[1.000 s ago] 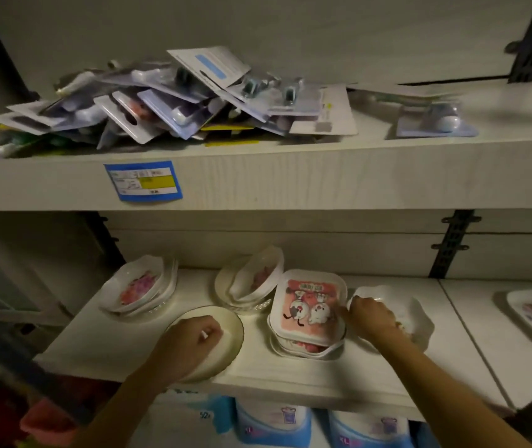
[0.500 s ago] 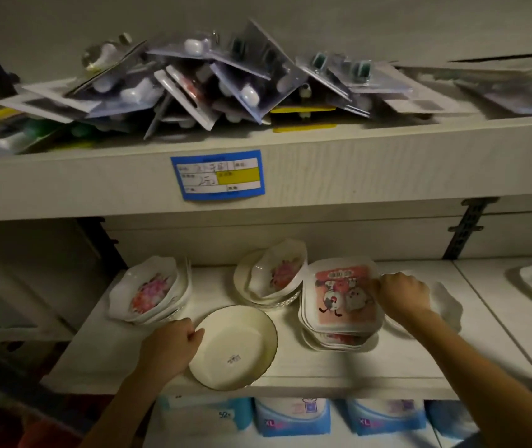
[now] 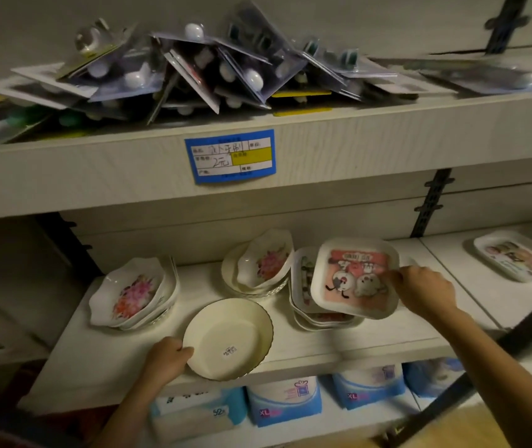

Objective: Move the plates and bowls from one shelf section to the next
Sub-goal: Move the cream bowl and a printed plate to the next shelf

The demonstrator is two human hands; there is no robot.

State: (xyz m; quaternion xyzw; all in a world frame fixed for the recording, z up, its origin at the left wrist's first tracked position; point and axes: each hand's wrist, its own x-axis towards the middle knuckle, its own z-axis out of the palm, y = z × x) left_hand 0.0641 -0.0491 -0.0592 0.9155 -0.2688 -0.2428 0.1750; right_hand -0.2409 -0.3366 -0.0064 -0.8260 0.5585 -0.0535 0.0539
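Note:
My left hand grips the left rim of a round cream plate lying near the shelf's front edge. My right hand pinches the right edge of a square pink cartoon plate and holds it tilted above a stack of square plates. Behind stand a pile of flower bowls in the middle and another flower bowl stack at the left. A printed tray lies in the shelf section to the right.
The shelf above carries a heap of blister packs and a blue price label. A black upright bracket divides the sections. Blue packs sit on the shelf below.
My right hand has lifted the top pink square plate off its stack and tilted it. My left hand stays on the cream plate's rim. The view has shifted left.

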